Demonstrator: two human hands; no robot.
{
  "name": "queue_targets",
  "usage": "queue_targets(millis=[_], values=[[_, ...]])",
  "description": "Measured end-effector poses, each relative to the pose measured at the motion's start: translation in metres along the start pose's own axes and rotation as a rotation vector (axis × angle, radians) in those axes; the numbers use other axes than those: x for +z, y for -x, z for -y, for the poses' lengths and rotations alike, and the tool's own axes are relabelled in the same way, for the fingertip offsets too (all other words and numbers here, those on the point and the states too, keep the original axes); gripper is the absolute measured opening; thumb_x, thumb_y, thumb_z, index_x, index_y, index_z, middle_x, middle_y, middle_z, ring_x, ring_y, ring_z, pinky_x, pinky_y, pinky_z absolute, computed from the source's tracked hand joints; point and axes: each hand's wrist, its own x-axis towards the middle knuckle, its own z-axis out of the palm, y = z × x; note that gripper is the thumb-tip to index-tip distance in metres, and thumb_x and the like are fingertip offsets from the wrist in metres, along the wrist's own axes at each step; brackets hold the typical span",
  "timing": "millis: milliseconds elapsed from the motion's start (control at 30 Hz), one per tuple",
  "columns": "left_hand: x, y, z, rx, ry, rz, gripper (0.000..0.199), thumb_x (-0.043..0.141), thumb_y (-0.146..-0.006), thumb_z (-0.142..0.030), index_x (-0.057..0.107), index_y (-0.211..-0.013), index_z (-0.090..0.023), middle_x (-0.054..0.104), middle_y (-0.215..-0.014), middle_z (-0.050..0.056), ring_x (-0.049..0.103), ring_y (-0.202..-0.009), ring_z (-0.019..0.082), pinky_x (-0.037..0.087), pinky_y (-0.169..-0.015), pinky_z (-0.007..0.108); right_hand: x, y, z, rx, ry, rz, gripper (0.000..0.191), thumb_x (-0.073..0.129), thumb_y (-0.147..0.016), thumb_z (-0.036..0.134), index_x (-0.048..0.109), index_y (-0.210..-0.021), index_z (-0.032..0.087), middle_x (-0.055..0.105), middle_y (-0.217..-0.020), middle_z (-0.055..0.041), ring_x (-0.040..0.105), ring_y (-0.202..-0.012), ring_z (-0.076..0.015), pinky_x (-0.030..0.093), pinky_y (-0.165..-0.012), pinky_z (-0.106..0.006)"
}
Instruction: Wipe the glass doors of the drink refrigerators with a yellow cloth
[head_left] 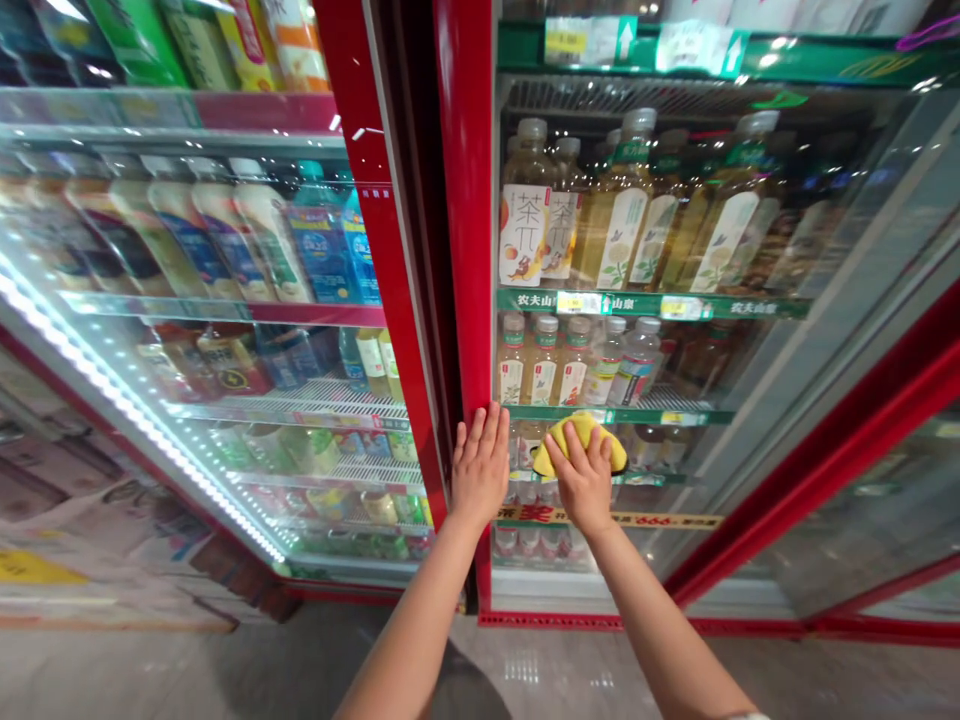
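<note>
My left hand rests flat against the red door frame of a drinks fridge, fingers stretched out and pointing up. Beside it, my right hand presses a folded yellow cloth with a dark edge onto the glass door. The fingers of that hand lie over the cloth, and its underside is hidden. Behind the glass stand bottles of tea with white labels, on shelves with green price strips.
To the left is a second fridge with a red frame, an LED strip and rows of bottles. A red frame bar slants along the right. Grey floor tiles lie below, and a brown box-like object stands at lower left.
</note>
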Motion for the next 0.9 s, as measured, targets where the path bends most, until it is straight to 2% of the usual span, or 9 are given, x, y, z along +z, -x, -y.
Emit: queue_targets(millis=[133, 233, 300, 400, 533, 633, 733, 800, 900], values=[[0.005, -0.004, -0.016, 0.035, 0.024, -0.003, 0.084, 0.051, -0.098, -0.017, 0.0, -0.165, -0.022, 0.02, -0.17, 0.009, 0.019, -0.158, 0.024, 0.019, -0.13, 0.048, -0.011, -0.016, -0.033, -0.051, 0.001, -0.017, 0.08, 0.051, -0.087, 0.003, 0.041, -0.156, 0.04, 0.035, -0.167, 0.0032, 0.014, -0.159, -0.0273, 0.018, -0.128, -0.055], [0.011, -0.007, -0.027, 0.048, 0.049, 0.013, 0.087, 0.053, -0.096, -0.017, 0.001, -0.165, -0.022, 0.016, -0.17, 0.009, 0.019, -0.158, 0.026, 0.022, -0.129, 0.049, -0.02, -0.008, -0.058, 0.134, 0.007, -0.132, 0.086, 0.05, -0.083, 0.004, 0.031, -0.161, 0.034, 0.02, -0.172, -0.0021, 0.008, -0.159, -0.0348, 0.022, -0.124, -0.065], [0.015, -0.007, -0.035, 0.064, 0.069, 0.029, 0.088, 0.055, -0.095, -0.017, 0.002, -0.165, -0.022, 0.014, -0.171, 0.01, 0.018, -0.158, 0.027, 0.021, -0.129, 0.05, -0.023, 0.005, -0.06, 0.253, 0.009, -0.165, 0.091, 0.049, -0.081, 0.003, 0.024, -0.164, 0.03, 0.01, -0.174, -0.0051, 0.001, -0.159, -0.0382, 0.025, -0.12, -0.072], [0.024, -0.008, -0.047, 0.091, 0.097, 0.055, 0.088, 0.055, -0.095, -0.017, 0.003, -0.165, -0.022, 0.014, -0.171, 0.01, 0.016, -0.158, 0.028, 0.019, -0.13, 0.052, -0.022, 0.019, -0.052, 0.267, -0.003, -0.059, 0.099, 0.046, -0.076, -0.001, 0.018, -0.165, 0.032, 0.003, -0.174, -0.0041, -0.005, -0.159, -0.0387, 0.026, -0.117, -0.075], [0.035, -0.012, -0.064, 0.106, 0.121, 0.078, 0.086, 0.054, -0.096, -0.018, 0.003, -0.165, -0.024, 0.016, -0.17, 0.012, 0.015, -0.158, 0.029, 0.012, -0.129, 0.059, -0.025, 0.016, -0.064, 0.176, -0.038, 0.059, 0.104, 0.045, -0.071, -0.004, 0.021, -0.164, 0.037, 0.012, -0.174, -0.0005, -0.002, -0.159, -0.0363, 0.026, -0.121, -0.07], [0.041, -0.016, -0.077, 0.098, 0.131, 0.067, 0.088, 0.055, -0.096, -0.018, 0.001, -0.165, -0.024, 0.014, -0.171, 0.012, 0.014, -0.158, 0.031, 0.01, -0.128, 0.062, -0.031, 0.024, -0.09, 0.252, -0.028, 0.013, 0.1, 0.046, -0.074, -0.003, 0.024, -0.163, 0.036, 0.014, -0.173, -0.0034, 0.0, -0.159, -0.0373, 0.027, -0.119, -0.071], [0.044, -0.018, -0.09, 0.096, 0.138, 0.069, 0.089, 0.055, -0.095, -0.016, 0.001, -0.165, -0.024, 0.013, -0.171, 0.012, 0.015, -0.158, 0.031, 0.013, -0.128, 0.061, -0.032, 0.044, -0.101, 0.385, -0.015, -0.076, 0.098, 0.045, -0.078, -0.002, 0.017, -0.165, 0.032, 0.006, -0.174, -0.0075, -0.007, -0.158, -0.0375, 0.03, -0.115, -0.075], [0.046, -0.019, -0.099, 0.115, 0.142, 0.094, 0.089, 0.056, -0.094, -0.015, 0.003, -0.165, -0.025, 0.013, -0.171, 0.011, 0.016, -0.158, 0.03, 0.014, -0.128, 0.059, -0.029, 0.051, -0.099, 0.37, -0.017, -0.066, 0.099, 0.042, -0.079, -0.004, 0.013, -0.165, 0.033, 0.003, -0.174, -0.0077, -0.009, -0.158, -0.0372, 0.031, -0.115, -0.075], [0.048, -0.021, -0.109, 0.156, 0.144, 0.123, 0.09, 0.057, -0.092, -0.015, 0.005, -0.165, -0.025, 0.015, -0.171, 0.01, 0.017, -0.158, 0.029, 0.015, -0.129, 0.057, -0.028, 0.043, -0.102, 0.236, -0.018, 0.029, 0.098, 0.039, -0.078, -0.006, 0.018, -0.164, 0.037, 0.013, -0.173, -0.0049, -0.003, -0.159, -0.0357, 0.03, -0.118, -0.071]])
